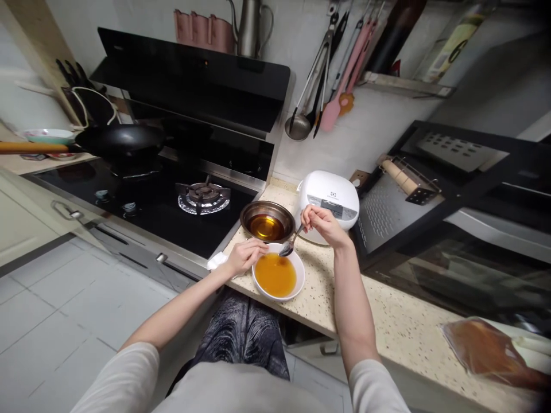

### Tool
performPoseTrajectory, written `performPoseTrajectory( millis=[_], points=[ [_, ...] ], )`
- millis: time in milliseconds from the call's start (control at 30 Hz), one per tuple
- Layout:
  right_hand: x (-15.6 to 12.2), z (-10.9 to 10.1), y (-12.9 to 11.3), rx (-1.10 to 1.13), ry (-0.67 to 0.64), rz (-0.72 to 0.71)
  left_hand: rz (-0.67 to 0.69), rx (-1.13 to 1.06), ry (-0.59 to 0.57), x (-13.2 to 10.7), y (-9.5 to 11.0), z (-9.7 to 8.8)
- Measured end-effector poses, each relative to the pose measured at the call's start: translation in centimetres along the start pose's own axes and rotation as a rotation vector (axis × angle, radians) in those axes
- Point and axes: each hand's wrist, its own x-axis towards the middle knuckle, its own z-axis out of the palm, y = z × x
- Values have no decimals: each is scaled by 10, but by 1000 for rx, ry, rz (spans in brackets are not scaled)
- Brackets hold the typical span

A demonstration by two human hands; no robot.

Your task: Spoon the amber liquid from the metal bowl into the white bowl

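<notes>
My right hand (323,223) grips a metal spoon (287,248) by its handle. The spoon's head hangs over the far side of a white bowl (301,269), which holds orange-yellow liquid (275,275). At the bowl's upper left rim, my left hand (247,256) has its fingers closed on the edge. Right behind the white bowl stands a metal bowl (250,213) with darker amber liquid in it. A crumpled white cloth or tissue (217,261) lies by my left wrist.
A white rice cooker (329,189) stands behind my right hand. To the left is a black gas hob (172,229) with a wok (124,140). A dark oven (430,229) and a plastic bag of brown food (482,347) are on the right. Utensils (331,112) hang above.
</notes>
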Motion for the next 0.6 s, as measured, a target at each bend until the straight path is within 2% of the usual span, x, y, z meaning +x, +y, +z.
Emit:
performPoseTrajectory(
  millis=[167, 300, 500, 600],
  points=[
    [0, -3, 3, 31, 32, 11, -5, 18, -2, -3, -1, 1],
    [1, -7, 12, 122, 121, -11, -25, -10, -10, -5, -2, 1],
    [16, -4, 39, 190, 354, -107, -14, -8, -12, -3, -2, -1],
    [24, 1, 58, 145, 371, -102, -18, 3, -28, -2, -1, -1]
  ],
)
